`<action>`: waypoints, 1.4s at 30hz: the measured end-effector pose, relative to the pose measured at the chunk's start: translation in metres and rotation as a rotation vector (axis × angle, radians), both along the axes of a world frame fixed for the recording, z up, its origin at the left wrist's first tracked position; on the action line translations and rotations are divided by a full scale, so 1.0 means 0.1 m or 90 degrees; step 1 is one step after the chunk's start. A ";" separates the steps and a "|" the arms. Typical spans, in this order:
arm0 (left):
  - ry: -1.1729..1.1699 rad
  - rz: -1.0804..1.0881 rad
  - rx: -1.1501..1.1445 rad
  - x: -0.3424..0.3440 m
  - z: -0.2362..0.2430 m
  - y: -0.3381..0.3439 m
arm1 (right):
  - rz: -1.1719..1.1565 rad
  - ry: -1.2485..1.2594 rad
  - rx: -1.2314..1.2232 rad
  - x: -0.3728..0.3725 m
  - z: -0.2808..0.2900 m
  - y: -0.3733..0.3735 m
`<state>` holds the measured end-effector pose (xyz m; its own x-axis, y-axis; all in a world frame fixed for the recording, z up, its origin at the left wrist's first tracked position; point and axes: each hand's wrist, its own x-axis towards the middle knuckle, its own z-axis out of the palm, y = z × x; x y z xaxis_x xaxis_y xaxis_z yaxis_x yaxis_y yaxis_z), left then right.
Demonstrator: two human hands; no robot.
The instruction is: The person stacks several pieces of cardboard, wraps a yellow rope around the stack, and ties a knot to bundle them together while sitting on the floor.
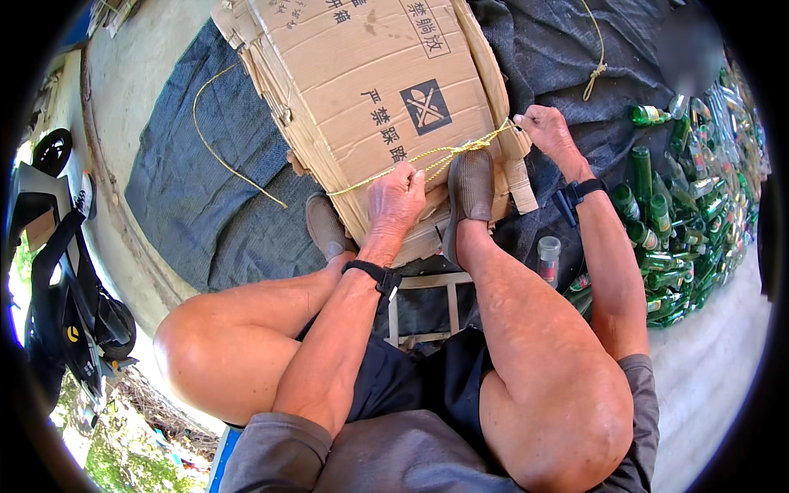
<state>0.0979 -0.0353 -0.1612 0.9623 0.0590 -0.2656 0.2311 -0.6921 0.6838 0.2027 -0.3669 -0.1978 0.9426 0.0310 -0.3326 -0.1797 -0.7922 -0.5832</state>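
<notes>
Stretching between both hands' fingers, yellow rope [448, 153] crosses the cardboard stack [370, 90].

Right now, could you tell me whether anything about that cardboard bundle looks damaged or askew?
Yes: the flattened cardboard stack has torn, frayed edges at its left side, with sheets sticking out unevenly. The yellow cord crosses it at a slant, gripped by the left hand and right hand, with the right shoe pressing down.

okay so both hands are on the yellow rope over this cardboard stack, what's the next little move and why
Probably pull both hands apart to tighten. The left hand and right hand grip the yellow rope on either side of a crossing beside the right shoe, which presses down the flattened cardboard.
</notes>
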 end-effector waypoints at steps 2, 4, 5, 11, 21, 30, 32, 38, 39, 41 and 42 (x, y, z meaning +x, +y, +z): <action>0.005 0.004 -0.001 0.00 0.02 0.01 | 0.004 -0.008 0.000 0.01 0.03 0.03; 0.007 0.005 -0.002 0.00 0.02 0.00 | 0.006 0.010 0.005 0.06 0.03 0.04; 0.010 0.006 -0.007 0.00 0.01 0.00 | 0.006 0.019 0.006 0.07 0.03 0.03; 0.005 0.023 -0.032 0.00 0.04 0.00 | -0.016 -0.008 -0.041 0.02 0.02 0.09; 0.016 0.009 -0.070 0.04 0.13 0.00 | 0.021 -0.015 -0.076 0.06 0.16 0.14; 0.102 0.042 -0.091 0.02 -0.04 0.05 | 0.010 -0.015 -0.089 0.05 -0.01 0.13; 0.110 0.042 -0.086 0.01 0.01 0.06 | 0.010 -0.016 -0.099 0.06 0.05 0.18; 0.180 -0.002 -0.075 -0.11 0.10 -0.03 | 0.126 -0.123 -0.150 -0.03 0.05 0.12; 0.194 -0.017 -0.058 -0.12 0.14 -0.07 | 0.156 -0.142 -0.164 -0.05 0.08 0.08; 0.198 -0.031 -0.039 -0.16 0.12 -0.05 | 0.165 -0.181 -0.106 -0.08 0.24 0.22; 0.188 -0.035 -0.041 -0.19 0.07 -0.04 | 0.177 -0.208 -0.067 -0.09 0.33 0.28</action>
<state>0.0788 -0.0394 -0.1538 0.8442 -0.0169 -0.5357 0.3900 -0.6662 0.6356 0.1939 -0.3389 -0.1647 0.9593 0.2804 -0.0334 0.2292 -0.8423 -0.4879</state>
